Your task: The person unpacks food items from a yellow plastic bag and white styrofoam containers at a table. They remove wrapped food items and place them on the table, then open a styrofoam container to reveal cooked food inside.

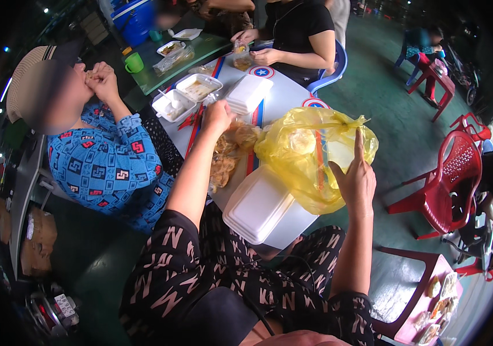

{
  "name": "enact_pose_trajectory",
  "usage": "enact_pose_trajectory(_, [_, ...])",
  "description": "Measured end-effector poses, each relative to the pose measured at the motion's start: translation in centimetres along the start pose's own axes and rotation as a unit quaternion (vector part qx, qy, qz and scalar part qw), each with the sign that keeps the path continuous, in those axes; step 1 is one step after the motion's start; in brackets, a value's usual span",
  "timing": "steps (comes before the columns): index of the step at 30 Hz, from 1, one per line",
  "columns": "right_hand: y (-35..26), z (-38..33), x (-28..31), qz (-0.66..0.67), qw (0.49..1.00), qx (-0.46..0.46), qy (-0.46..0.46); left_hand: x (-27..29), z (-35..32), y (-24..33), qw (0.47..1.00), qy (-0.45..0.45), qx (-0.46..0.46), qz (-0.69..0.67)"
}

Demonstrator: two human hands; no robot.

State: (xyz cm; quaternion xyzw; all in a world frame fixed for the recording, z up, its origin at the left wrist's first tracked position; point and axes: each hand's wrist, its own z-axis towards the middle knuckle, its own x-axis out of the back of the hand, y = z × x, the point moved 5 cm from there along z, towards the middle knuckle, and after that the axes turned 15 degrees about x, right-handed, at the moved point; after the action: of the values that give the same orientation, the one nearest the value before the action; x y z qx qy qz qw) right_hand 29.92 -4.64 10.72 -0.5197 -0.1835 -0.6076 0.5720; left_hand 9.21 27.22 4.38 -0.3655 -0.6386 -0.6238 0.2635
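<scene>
The right hand (pixel 355 183) is resting wide at the yellow bag (pixel 292 138), the left hand (pixel 218 118), leftward, is hiding any hold, and tugging could be dislodging the adjoining foam box (pixel 258 205).

The bag (pixel 284 151) at the right hand (pixel 355 181) is sheer yellow. Both the near box (pixel 259 205), this side of the hands, and the far box (pixel 250 94), just beyond the left hand (pixel 218 117), are white. Under the hands, the table (pixel 288 91) is pale grey, striped red and blue. Left of the left hand, the shirt (pixel 105 164) is blue with red and dark squares; right of the right, the chair (pixel 460 164) is dark red.
</scene>
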Motion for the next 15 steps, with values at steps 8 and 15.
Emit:
enact_pose_trajectory(8, [-0.4,0.6,-0.2,-0.006,1.000,0.002,-0.013,-3.3,-16.5,13.6,0.914,-0.222,-0.339,0.003])
enact_pose_trajectory(15, [-1.0,1.0,-0.8,-0.023,0.999,0.018,-0.022,-12.4,-11.6,12.5,0.924,-0.046,-0.347,0.153])
